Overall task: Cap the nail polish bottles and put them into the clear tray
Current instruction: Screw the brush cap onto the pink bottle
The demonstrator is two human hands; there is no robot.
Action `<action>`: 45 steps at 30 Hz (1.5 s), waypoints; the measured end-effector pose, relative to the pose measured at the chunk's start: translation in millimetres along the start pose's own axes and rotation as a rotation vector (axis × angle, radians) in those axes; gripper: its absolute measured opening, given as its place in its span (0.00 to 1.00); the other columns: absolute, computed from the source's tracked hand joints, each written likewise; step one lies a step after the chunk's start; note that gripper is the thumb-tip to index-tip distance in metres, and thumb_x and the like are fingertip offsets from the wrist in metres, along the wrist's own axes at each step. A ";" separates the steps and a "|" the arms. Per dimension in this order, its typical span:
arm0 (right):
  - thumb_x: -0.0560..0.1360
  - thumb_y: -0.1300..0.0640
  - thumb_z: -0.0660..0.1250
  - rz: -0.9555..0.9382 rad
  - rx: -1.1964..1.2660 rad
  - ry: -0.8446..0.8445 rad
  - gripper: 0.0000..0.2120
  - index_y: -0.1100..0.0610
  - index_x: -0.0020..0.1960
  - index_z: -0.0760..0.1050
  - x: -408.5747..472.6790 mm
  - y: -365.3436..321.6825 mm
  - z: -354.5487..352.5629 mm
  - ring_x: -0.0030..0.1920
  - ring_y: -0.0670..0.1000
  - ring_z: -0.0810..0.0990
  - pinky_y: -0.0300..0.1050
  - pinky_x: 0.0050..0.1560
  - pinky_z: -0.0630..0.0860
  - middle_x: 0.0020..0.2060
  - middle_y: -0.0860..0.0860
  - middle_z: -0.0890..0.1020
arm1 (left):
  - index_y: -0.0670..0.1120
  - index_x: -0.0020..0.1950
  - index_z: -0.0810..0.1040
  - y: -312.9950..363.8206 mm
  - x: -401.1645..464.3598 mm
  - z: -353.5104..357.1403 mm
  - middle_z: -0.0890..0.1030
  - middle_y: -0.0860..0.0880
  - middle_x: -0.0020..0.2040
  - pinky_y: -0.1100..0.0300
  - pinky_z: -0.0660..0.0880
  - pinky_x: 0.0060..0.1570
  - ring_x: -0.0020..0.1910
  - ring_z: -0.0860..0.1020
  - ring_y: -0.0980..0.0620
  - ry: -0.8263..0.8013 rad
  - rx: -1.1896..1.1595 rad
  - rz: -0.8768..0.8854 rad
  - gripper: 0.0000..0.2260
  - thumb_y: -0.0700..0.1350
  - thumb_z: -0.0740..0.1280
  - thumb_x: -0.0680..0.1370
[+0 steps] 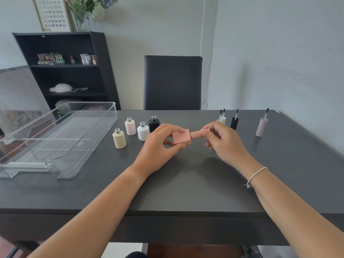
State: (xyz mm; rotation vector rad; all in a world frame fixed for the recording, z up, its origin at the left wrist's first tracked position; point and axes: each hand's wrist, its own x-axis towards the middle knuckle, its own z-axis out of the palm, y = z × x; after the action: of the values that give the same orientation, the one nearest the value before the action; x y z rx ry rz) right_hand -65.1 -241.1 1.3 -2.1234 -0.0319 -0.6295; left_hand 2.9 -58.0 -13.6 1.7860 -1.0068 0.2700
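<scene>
Peach bottle [182,139], square-bodied, is held on its side above the dark table [186,183], mid-table. My left hand [158,148] grips its body with fingers curled over the top and thumb underneath. My right hand [221,140] pinches the peach cap [199,134], which sits in line with the bottle neck and meets it; whether it is fully screwed down I cannot tell.

Four open bottles stand upright just left of my left hand, necks bare: cream bottle [119,138] nearest, pale pink bottle [130,126], white bottle [143,131], black bottle [154,123] farthest right, partly behind my fingers.

Loose caps stand brush-up at far right: cream cap [221,120] partly behind my right hand, black cap [234,122], ribbed pale cap [261,127] well apart to the right.

Clear tray [104,116] sits at the left table edge, overhanging it on the left. No bottle is in it.
</scene>
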 end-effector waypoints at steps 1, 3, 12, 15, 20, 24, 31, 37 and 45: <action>0.77 0.55 0.61 0.001 0.001 0.001 0.07 0.48 0.41 0.73 0.1 0.5 0.1 0.30 0.43 0.76 0.47 0.38 0.76 0.29 0.49 0.77 | 0.52 0.53 0.77 -0.1 0.0 -0.1 0.77 0.52 0.51 0.67 0.75 0.45 0.48 0.75 0.58 -0.001 0.002 0.000 0.14 0.39 0.72 0.71; 0.77 0.55 0.61 0.002 0.003 0.003 0.06 0.50 0.42 0.74 0.4 0.9 0.7 0.29 0.42 0.76 0.46 0.38 0.75 0.29 0.49 0.77 | 0.52 0.53 0.77 -0.6 0.0 -0.1 0.77 0.52 0.51 0.67 0.75 0.45 0.48 0.75 0.58 0.001 0.005 0.000 0.14 0.39 0.72 0.70; 0.76 0.59 0.62 -0.040 0.105 0.032 0.08 0.47 0.42 0.75 14.2 -11.9 -3.0 0.34 0.45 0.79 0.41 0.42 0.77 0.33 0.47 0.79 | 0.64 0.56 0.70 -5.8 1.0 -0.3 0.75 0.57 0.54 0.63 0.76 0.46 0.50 0.73 0.61 0.015 0.027 -0.045 0.23 0.45 0.74 0.68; 0.76 0.59 0.62 -0.089 0.027 0.020 0.07 0.49 0.44 0.76 38.2 -25.7 -15.9 0.36 0.46 0.78 0.44 0.45 0.76 0.35 0.45 0.79 | 0.67 0.60 0.65 -9.0 1.0 0.1 0.73 0.60 0.54 0.67 0.71 0.48 0.52 0.72 0.62 -0.012 0.081 -0.115 0.27 0.51 0.74 0.67; 0.76 0.59 0.61 -0.162 -0.260 -0.053 0.08 0.54 0.51 0.77 86.7 -40.6 -27.4 0.37 0.41 0.73 0.28 0.37 0.67 0.40 0.45 0.76 | 0.56 0.68 0.66 -16.8 2.9 1.4 0.74 0.56 0.58 0.73 0.66 0.48 0.55 0.71 0.60 -0.060 0.235 -0.192 0.27 0.52 0.70 0.71; 0.77 0.59 0.59 -0.170 -0.422 -0.102 0.10 0.55 0.54 0.76 116.8 -38.3 -18.2 0.35 0.41 0.69 0.33 0.36 0.63 0.48 0.50 0.77 | 0.50 0.62 0.74 -18.1 4.7 1.3 0.76 0.52 0.59 0.67 0.66 0.54 0.55 0.72 0.57 -0.119 0.368 -0.186 0.19 0.51 0.68 0.73; 0.77 0.59 0.55 -0.139 -0.689 -0.204 0.12 0.54 0.55 0.75 143.5 -26.9 11.0 0.45 0.53 0.74 0.45 0.43 0.67 0.53 0.54 0.80 | 0.47 0.54 0.80 -20.4 6.4 3.9 0.79 0.52 0.55 0.68 0.65 0.55 0.56 0.74 0.54 -0.142 0.431 -0.194 0.13 0.51 0.68 0.73; 0.77 0.60 0.55 -0.111 -0.787 -0.209 0.12 0.55 0.55 0.75 155.3 -18.9 20.8 0.46 0.54 0.74 0.46 0.43 0.69 0.54 0.55 0.80 | 0.48 0.53 0.80 -20.7 6.5 4.5 0.79 0.53 0.54 0.69 0.64 0.52 0.55 0.74 0.56 -0.142 0.430 -0.203 0.13 0.52 0.68 0.73; 0.78 0.60 0.56 -0.086 -0.804 -0.225 0.12 0.56 0.57 0.74 157.3 -11.5 27.4 0.52 0.57 0.77 0.44 0.45 0.69 0.55 0.56 0.79 | 0.49 0.53 0.81 -22.0 7.6 5.4 0.79 0.53 0.54 0.69 0.64 0.52 0.54 0.74 0.57 -0.140 0.440 -0.196 0.13 0.52 0.68 0.72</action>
State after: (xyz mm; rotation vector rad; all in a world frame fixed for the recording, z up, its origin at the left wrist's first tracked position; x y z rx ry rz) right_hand 80.5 -245.3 67.5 -2.9785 0.0086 -0.4903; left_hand 22.3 -63.6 -26.2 2.3147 -0.9070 0.2599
